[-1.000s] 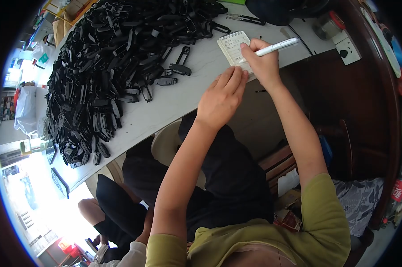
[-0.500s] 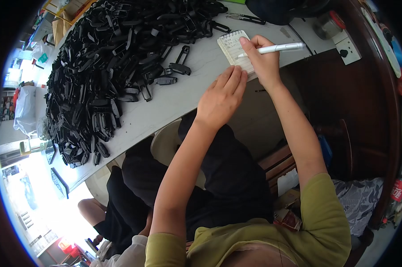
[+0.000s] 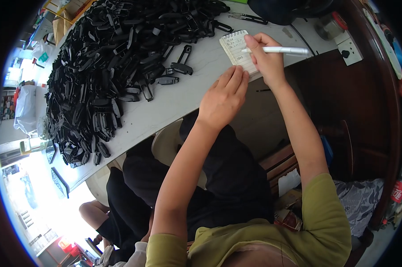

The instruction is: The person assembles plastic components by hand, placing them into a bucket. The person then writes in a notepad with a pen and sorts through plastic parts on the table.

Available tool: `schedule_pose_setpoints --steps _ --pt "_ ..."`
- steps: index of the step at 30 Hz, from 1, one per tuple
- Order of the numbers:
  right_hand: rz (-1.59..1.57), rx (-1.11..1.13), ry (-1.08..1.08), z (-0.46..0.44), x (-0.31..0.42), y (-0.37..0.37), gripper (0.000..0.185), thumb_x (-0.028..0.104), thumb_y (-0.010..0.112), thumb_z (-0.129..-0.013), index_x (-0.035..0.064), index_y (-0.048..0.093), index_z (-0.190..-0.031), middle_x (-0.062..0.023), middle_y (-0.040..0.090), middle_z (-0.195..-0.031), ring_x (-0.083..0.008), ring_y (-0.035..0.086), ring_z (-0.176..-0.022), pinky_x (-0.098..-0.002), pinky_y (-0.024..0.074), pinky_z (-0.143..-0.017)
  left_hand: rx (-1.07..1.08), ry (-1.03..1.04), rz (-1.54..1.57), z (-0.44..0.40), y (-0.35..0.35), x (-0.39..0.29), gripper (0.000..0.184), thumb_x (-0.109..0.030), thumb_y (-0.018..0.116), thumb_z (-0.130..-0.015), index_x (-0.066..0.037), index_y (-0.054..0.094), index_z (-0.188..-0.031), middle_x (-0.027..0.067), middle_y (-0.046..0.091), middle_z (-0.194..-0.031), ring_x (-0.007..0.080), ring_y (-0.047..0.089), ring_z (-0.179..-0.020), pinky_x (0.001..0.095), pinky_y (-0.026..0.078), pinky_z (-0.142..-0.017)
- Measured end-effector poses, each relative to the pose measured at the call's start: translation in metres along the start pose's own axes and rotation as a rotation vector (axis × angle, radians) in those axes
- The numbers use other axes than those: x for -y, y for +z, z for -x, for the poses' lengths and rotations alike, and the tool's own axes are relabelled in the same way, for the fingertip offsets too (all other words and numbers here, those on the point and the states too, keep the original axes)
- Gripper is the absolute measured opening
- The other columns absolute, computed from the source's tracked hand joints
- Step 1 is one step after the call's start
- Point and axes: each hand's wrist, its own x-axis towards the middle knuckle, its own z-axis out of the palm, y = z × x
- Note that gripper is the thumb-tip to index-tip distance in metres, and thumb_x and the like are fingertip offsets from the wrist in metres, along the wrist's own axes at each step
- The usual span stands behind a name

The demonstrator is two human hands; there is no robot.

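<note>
A small spiral notepad with handwriting on its ruled page lies near the table's front edge. In my right hand is a white pen, pinched between thumb and fingers, its tip over the page. Whether the tip touches the paper, I cannot tell. My left hand rests with its fingers stretched out on the notepad's lower end. To the left of both hands spreads a big heap of black plastic clip-like parts, a few of them lying loose at its edge.
Behind the notepad lie small snips and a dark rounded object. A red-lidded jar and a white socket block stand at the right. Another person's knee shows at lower left, beside the white table.
The pen's tip has shifted slightly up the page, and more writing shows beneath it. My left hand stays on the notepad. The whole view has moved a little.
</note>
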Motion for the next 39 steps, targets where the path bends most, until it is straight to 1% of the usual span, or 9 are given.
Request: schedule_pose_setpoints --steps 1,2,6,13,15,21,22,24,39 --pt "-0.029 0.009 0.065 0.001 0.003 0.001 0.026 0.024 0.063 -0.087 0.0049 0.056 -0.072 0.0056 0.044 -0.053 -0.0007 0.034 -0.047 -0.0177 0.0253 -0.042 -0.005 0.001 0.002 0.000 0.000 0.000 0.042 -0.010 0.061 -0.070 0.001 0.057 -0.110 0.0112 0.055 -0.116 0.0243 0.053 -0.109 0.0316 0.049 -0.087" --pt "-0.041 0.025 0.045 0.000 -0.002 0.000 0.019 0.021 0.064 -0.086 0.0043 0.059 -0.078 0.0055 0.047 -0.057 -0.0009 0.037 -0.048 -0.0167 0.0273 -0.043 -0.002 -0.001 0.003 0.001 0.000 0.001 0.042 -0.010 0.061 -0.070 0.001 0.057 -0.110 0.0112 0.055 -0.116 0.0243 0.053 -0.109 0.0316 0.049 -0.087" --pt "-0.056 0.035 -0.074 -0.002 -0.011 0.002 0.016 0.017 0.068 -0.083 0.0040 0.059 -0.079 0.0052 0.051 -0.062 0.0000 0.037 -0.051 -0.0161 0.0272 -0.045 -0.003 0.002 0.005 0.000 0.001 0.000 0.041 -0.010 0.061 -0.070 0.001 0.058 -0.109 0.0110 0.055 -0.116 0.0242 0.053 -0.108 0.0316 0.049 -0.085" --pt "-0.051 0.012 -0.042 -0.001 -0.012 0.000 0.017 0.017 0.068 -0.083 0.0037 0.058 -0.080 0.0066 0.049 -0.060 0.0011 0.034 -0.050 -0.0165 0.0241 -0.044 -0.011 0.002 -0.002 0.000 0.001 0.000 0.039 -0.010 0.061 -0.072 0.001 0.058 -0.109 0.0111 0.056 -0.115 0.0243 0.054 -0.107 0.0318 0.050 -0.084" --pt "-0.093 -0.072 -0.063 -0.001 -0.011 0.004 0.020 0.017 0.068 -0.083 0.0045 0.056 -0.073 0.0073 0.046 -0.057 0.0012 0.033 -0.049 -0.0168 0.0234 -0.043 -0.014 0.004 -0.005 0.000 0.002 0.001 0.039 -0.010 0.061 -0.072 0.001 0.057 -0.109 0.0110 0.055 -0.115 0.0242 0.054 -0.108 0.0318 0.050 -0.084" --pt "-0.037 -0.030 0.021 0.001 -0.014 -0.003 0.034 0.013 0.065 -0.084 0.0060 0.044 -0.059 0.0068 0.041 -0.052 -0.0001 0.031 -0.049 -0.0185 0.0229 -0.043 -0.006 0.002 -0.006 0.000 0.001 0.000 0.040 -0.010 0.061 -0.072 0.001 0.057 -0.110 0.0109 0.055 -0.116 0.0239 0.054 -0.108 0.0316 0.049 -0.085" --pt "-0.038 -0.030 0.020 0.001 -0.015 -0.002 0.034 0.013 0.065 -0.084 0.0060 0.044 -0.059 0.0068 0.041 -0.052 -0.0001 0.031 -0.049 -0.0185 0.0229 -0.043 -0.008 0.004 -0.008 0.000 0.001 0.000 0.040 -0.010 0.061 -0.072 0.001 0.057 -0.110 0.0109 0.055 -0.116 0.0239 0.054 -0.108 0.0315 0.049 -0.085" --pt "0.125 -0.009 -0.146 0.000 -0.017 0.000 0.035 0.009 0.064 -0.083 0.0057 0.041 -0.056 0.0065 0.038 -0.051 -0.0012 0.030 -0.050 -0.0214 0.0229 -0.043 -0.005 0.004 -0.008 0.000 0.000 0.000 0.041 -0.010 0.061 -0.071 0.001 0.057 -0.110 0.0108 0.055 -0.116 0.0239 0.054 -0.108 0.0314 0.049 -0.085" --pt "0.142 -0.028 -0.146 0.002 -0.013 0.002 0.035 0.007 0.062 -0.082 0.0051 0.040 -0.055 0.0064 0.037 -0.052 -0.0018 0.028 -0.052 -0.0233 0.0224 -0.044 -0.019 0.005 -0.007 -0.001 0.000 -0.001 0.038 -0.009 0.059 -0.073 0.001 0.057 -0.109 0.0113 0.056 -0.114 0.0242 0.055 -0.107 0.0314 0.050 -0.084"
